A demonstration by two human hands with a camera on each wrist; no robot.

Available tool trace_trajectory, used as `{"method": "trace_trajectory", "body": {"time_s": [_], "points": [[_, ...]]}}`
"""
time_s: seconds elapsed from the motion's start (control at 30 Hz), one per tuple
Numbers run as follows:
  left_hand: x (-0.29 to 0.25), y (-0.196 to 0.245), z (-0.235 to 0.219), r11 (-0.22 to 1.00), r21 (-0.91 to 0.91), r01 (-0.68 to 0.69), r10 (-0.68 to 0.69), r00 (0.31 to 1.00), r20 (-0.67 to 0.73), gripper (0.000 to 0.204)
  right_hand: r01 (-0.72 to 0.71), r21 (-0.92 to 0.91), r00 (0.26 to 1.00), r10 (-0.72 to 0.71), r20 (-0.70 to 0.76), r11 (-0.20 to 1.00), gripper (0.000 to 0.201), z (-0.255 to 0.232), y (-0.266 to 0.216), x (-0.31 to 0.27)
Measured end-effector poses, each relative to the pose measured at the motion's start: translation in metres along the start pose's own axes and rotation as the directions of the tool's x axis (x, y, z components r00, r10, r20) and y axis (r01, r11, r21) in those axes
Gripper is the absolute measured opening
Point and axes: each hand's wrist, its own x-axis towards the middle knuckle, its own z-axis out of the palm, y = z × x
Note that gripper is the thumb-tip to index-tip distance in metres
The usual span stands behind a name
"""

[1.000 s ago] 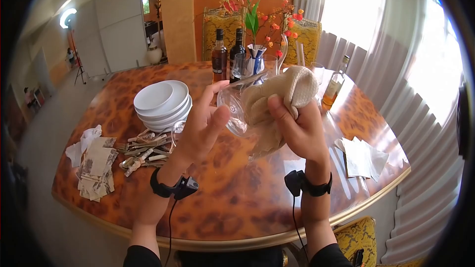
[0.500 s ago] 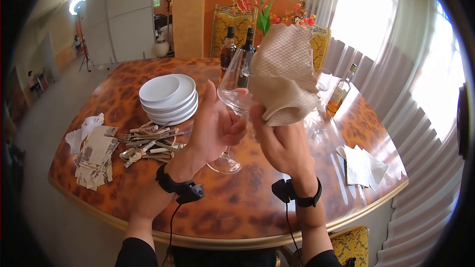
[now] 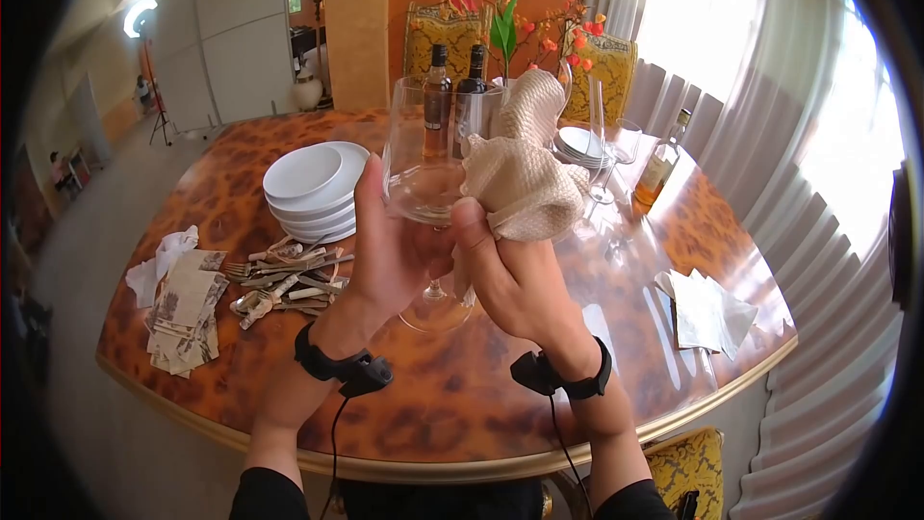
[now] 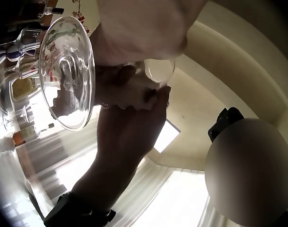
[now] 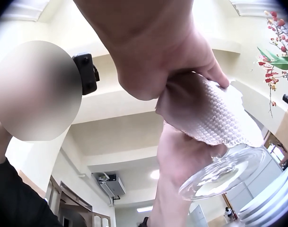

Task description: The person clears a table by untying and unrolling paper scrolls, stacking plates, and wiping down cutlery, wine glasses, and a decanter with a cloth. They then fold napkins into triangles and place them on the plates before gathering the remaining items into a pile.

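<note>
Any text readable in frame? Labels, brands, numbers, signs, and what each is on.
None legible.
Left bottle at the back: label too small and blurred to read.
Darker bottle beside it: same, unreadable.
Amber-filled bottle at right: label too blurred to read.
Printed papers: dark print, too small to tell whether it includes words.
Stemmed glass and cloth: no lettering visible.

White plates (image 3: pixel 314 195) and cutlery (image 3: pixel 294 281) on the table (image 3: pixel 443 409).
Patterned papers (image 3: pixel 185 316) lie beside the cutlery; a bottle (image 3: pixel 658 166) stands to the right.
</note>
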Motion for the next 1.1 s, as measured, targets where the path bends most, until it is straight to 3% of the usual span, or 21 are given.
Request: {"method": "trace_trajectory", "body": {"time_s": [0.07,0.13,0.2,0.27,0.33,0.4,0.47,0.57,0.63,0.67,0.7,0.77,0.8,0.93,1.0,1.1], "points": [[0.001,-0.002,-0.005,0.965,0.261,-0.003,0.016,0.999,-0.046,0.081,-0.036,0.031,0.999,0.036,0.017,0.999,0.022,0.000,0.002,0.003],[0.002,-0.005,0.005,0.954,0.294,-0.048,0.080,0.992,-0.097,0.077,0.144,-0.194,0.979,-0.168,-0.114,0.970,0.019,0.002,0.011,0.007],[0.005,-0.010,0.013,0.940,0.329,-0.090,0.145,0.978,-0.147,0.072,0.171,-0.291,0.970,-0.213,-0.118,0.941,0.016,0.002,0.018,0.008],[0.006,-0.012,0.016,0.839,0.467,-0.281,0.387,0.910,-0.148,0.065,0.196,-0.386,0.960,-0.257,-0.113,0.901,0.014,0.003,0.024,0.008],[0.007,-0.011,0.012,0.822,0.496,-0.278,0.396,0.906,-0.149,0.065,0.244,-0.493,0.940,-0.328,-0.090,0.835,0.015,0.005,0.028,0.006],[0.005,-0.010,0.012,0.805,0.526,-0.274,0.405,0.902,-0.150,0.066,0.234,-0.511,0.950,-0.306,-0.060,0.827,0.018,0.006,0.028,0.003],[0.003,-0.009,0.017,0.746,0.617,-0.250,0.405,0.906,-0.122,0.086,0.224,-0.533,0.958,-0.285,-0.033,0.816,0.020,0.007,0.030,-0.001],[0.002,-0.014,0.011,0.696,0.653,-0.298,0.417,0.909,-0.029,0.099,0.269,-0.439,0.955,-0.297,0.005,0.857,0.025,0.018,0.035,-0.007],[0.000,-0.011,0.013,0.718,0.633,-0.289,0.410,0.911,-0.049,0.106,0.234,-0.144,0.955,-0.255,-0.149,0.962,0.027,0.026,0.028,-0.008],[0.002,-0.010,0.013,0.714,0.620,-0.325,0.429,0.903,-0.022,0.107,-0.009,-0.045,0.996,0.005,-0.094,0.999,0.031,0.024,0.017,-0.014],[0.003,-0.009,0.013,0.709,0.607,-0.360,0.448,0.894,0.006,0.108,-0.010,-0.045,0.996,0.006,-0.094,0.999,0.031,0.026,0.010,-0.017],[0.004,-0.009,0.016,0.721,0.607,-0.334,0.434,0.901,-0.019,0.108,-0.048,0.340,0.969,0.126,-0.212,0.939,0.031,0.031,0.001,-0.019],[0.004,-0.009,0.017,0.732,0.607,-0.309,0.420,0.907,-0.044,0.108,-0.072,0.393,0.963,0.167,-0.213,0.917,0.031,0.029,0.005,-0.019],[0.006,-0.007,0.013,0.713,0.605,-0.355,0.406,0.912,0.056,0.105,0.015,0.480,0.928,0.167,-0.334,0.877,0.028,0.027,0.007,-0.011],[0.006,-0.004,0.011,0.660,0.632,-0.406,0.351,0.910,0.219,0.101,0.007,0.485,0.903,0.202,-0.379,0.875,0.039,0.025,0.003,-0.011],[0.005,-0.011,0.018,0.634,0.626,-0.455,0.452,0.874,0.178,0.097,0.044,0.453,0.896,0.166,-0.412,0.890,0.042,0.027,0.000,-0.011]]}}
